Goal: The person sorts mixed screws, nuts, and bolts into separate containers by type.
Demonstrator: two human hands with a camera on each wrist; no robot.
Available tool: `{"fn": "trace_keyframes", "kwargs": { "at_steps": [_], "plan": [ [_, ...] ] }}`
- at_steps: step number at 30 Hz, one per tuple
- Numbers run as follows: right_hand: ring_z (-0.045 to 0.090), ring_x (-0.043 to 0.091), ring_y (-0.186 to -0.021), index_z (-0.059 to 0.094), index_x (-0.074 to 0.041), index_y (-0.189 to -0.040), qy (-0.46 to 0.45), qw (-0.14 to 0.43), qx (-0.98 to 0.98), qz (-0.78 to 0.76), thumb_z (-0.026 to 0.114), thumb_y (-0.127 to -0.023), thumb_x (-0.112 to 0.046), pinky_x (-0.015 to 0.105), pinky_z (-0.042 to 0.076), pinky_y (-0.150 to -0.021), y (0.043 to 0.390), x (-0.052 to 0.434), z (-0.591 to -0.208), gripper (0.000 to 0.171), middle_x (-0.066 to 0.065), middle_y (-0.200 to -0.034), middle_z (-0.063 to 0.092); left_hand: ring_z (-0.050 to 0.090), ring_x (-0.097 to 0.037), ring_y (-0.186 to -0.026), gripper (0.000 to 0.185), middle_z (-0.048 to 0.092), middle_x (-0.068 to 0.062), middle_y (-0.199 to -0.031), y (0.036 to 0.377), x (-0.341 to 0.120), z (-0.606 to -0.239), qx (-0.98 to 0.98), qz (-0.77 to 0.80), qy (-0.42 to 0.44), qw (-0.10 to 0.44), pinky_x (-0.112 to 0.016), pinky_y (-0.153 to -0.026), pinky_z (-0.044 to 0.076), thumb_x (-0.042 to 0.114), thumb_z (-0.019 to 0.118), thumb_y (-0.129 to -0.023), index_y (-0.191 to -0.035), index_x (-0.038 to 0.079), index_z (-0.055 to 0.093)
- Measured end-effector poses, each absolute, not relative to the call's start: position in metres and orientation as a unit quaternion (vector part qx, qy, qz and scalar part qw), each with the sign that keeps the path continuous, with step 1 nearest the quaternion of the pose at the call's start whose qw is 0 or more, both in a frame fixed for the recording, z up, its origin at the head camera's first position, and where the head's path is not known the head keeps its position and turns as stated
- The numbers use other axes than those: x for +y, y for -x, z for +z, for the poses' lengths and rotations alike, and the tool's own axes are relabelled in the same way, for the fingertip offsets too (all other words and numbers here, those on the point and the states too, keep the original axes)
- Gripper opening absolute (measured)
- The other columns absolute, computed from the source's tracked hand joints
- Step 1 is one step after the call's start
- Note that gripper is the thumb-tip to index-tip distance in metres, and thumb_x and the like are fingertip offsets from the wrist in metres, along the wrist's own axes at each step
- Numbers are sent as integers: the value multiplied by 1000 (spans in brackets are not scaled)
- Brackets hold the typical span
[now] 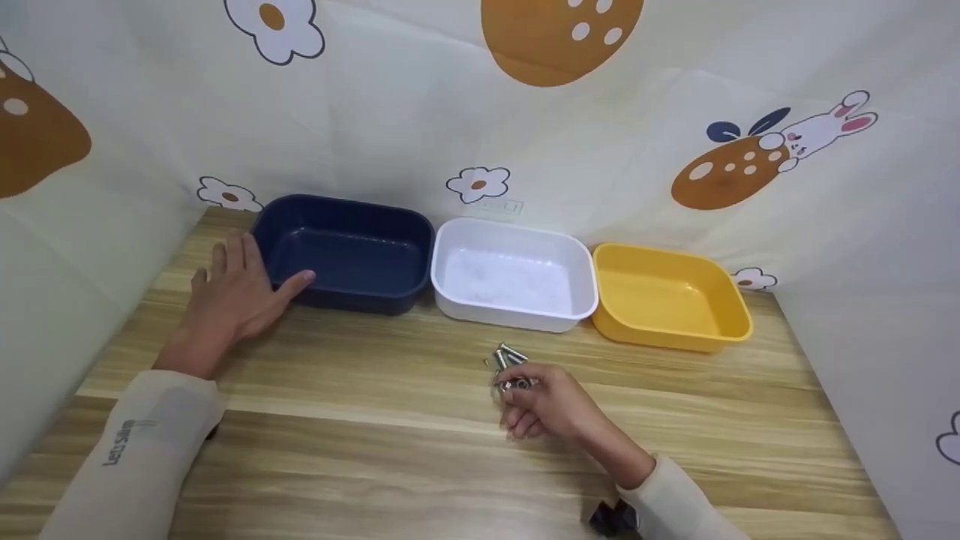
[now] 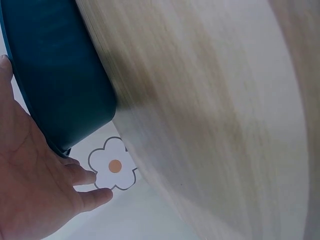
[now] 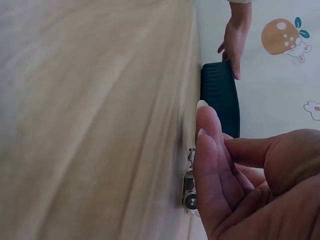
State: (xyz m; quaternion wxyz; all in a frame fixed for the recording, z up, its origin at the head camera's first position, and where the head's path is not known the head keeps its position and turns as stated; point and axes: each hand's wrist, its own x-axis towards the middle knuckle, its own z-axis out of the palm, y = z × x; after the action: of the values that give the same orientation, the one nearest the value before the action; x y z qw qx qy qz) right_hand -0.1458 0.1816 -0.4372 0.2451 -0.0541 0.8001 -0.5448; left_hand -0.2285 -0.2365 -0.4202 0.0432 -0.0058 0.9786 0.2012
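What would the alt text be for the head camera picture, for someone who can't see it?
A person's right hand pinches a small metal screw from a little pile of screws on a wooden table. The left hand rests flat against a navy tray, which sits beside a white tray and a yellow tray.

- a pale wood-grain worktop [image 1: 360, 390] with light and darker bands fills the lower part of the head view.
- a cream cloth backdrop [image 1: 420, 105] stands behind and at both sides.
- it is printed with white flowers [image 1: 478, 184], brown spotted ovals [image 1: 561, 34] and a small rabbit [image 1: 825, 129].
- the light is soft and even.
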Motion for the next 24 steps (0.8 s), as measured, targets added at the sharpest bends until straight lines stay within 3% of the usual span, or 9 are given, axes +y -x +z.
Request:
{"fn": "trace_keyframes", "kwargs": {
  "at_steps": [11, 24],
  "plan": [
    [64, 12, -55, 59, 3, -125, 64, 279, 756, -589, 59, -95, -7, 31, 58, -55, 153, 174, -420, 31, 7, -66, 67, -8, -58, -139, 116, -16, -39, -152, 230, -236, -419, 978, 202, 4, 43, -75, -106, 2, 79, 25, -89, -146, -13, -15],
    [66, 13, -55, 60, -3, -125, 98, 239, 745, -615, 59, -96, -8, 28, 56, -52, 191, 142, -375, 30, 7, -67, 69, -6, -59, -139, 117, -13, -39, -152, 227, -237, -419, 979, 198, 4, 41, -75, -107, 3, 80, 24, -88, -147, -13, -13]
  ]
}}
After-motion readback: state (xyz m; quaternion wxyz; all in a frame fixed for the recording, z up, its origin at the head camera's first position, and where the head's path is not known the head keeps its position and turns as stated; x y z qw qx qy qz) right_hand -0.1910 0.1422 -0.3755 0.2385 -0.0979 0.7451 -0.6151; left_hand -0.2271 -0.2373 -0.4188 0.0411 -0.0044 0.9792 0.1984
